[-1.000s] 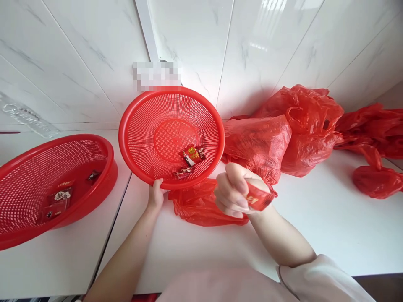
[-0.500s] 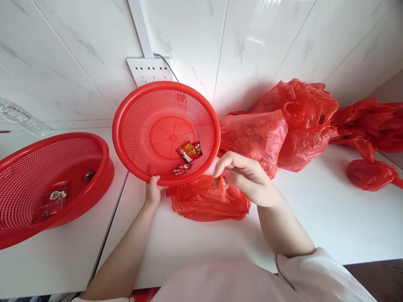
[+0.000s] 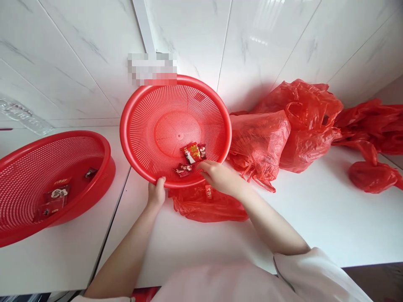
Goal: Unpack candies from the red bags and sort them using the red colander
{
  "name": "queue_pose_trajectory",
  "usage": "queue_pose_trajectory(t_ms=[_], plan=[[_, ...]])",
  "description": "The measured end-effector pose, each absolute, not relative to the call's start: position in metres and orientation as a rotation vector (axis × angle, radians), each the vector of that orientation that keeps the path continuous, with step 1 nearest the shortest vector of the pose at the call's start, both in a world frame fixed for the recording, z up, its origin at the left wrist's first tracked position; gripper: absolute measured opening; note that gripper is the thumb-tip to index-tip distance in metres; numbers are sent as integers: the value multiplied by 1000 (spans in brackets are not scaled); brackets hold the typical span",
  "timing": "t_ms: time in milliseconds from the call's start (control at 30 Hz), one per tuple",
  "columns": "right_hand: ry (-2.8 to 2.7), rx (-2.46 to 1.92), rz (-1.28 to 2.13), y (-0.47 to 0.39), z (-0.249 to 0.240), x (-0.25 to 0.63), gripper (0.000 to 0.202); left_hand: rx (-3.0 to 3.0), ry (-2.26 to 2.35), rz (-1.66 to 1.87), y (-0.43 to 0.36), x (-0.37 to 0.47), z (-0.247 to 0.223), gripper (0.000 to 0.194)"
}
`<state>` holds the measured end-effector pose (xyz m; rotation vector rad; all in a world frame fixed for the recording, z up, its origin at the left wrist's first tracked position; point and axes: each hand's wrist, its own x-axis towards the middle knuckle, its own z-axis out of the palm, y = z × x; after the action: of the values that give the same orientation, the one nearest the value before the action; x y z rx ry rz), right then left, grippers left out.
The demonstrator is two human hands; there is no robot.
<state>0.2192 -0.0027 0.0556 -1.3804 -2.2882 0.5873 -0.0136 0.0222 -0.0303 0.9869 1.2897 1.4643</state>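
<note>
White marbled tiles (image 3: 258,54) stood behind a white table (image 3: 182,251), on which there were two red plastic colanders. The left colander (image 3: 107,172) held at least four packets (image 3: 59,193), and the held colander (image 3: 226,147) had at least three wrapped snacks (image 3: 192,153) near its lower right side. Several red plastic bags (image 3: 258,140) were at the right, and one loose bag (image 3: 214,209) lay under the hands.

Left hand (image 3: 156,191) kept its thumb on the near rim of the held colander, with the other fingers hidden. Right hand (image 3: 215,174) had bent fingers over this rim, beside the snacks; whether they pinched something, I could not tell.

Earlier, the right hand held a small red packet away from the colander; now a small red packet (image 3: 209,191) was on the loose bag.

The held colander was tilted, its opening toward the camera, and its long axis ran roughly left to right.
</note>
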Motion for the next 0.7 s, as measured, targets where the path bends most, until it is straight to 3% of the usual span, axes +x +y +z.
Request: queue_pose_trajectory(t_ms=[67, 200, 500, 700], plan=[[-2228, -1309, 602, 10, 37, 208, 28, 1006, 1283, 1454, 20, -12, -28, 15], [-2306, -1266, 625, 21, 6, 190, 62, 928, 1250, 1399, 18, -10, -24, 14], [-2386, -1204, 615, 20, 9, 209, 57, 956, 1280, 1368, 24, -18, -33, 11], [-2322, -1091, 784, 21, 0, 201, 57, 1004, 1221, 1435, 20, -13, -27, 21]])
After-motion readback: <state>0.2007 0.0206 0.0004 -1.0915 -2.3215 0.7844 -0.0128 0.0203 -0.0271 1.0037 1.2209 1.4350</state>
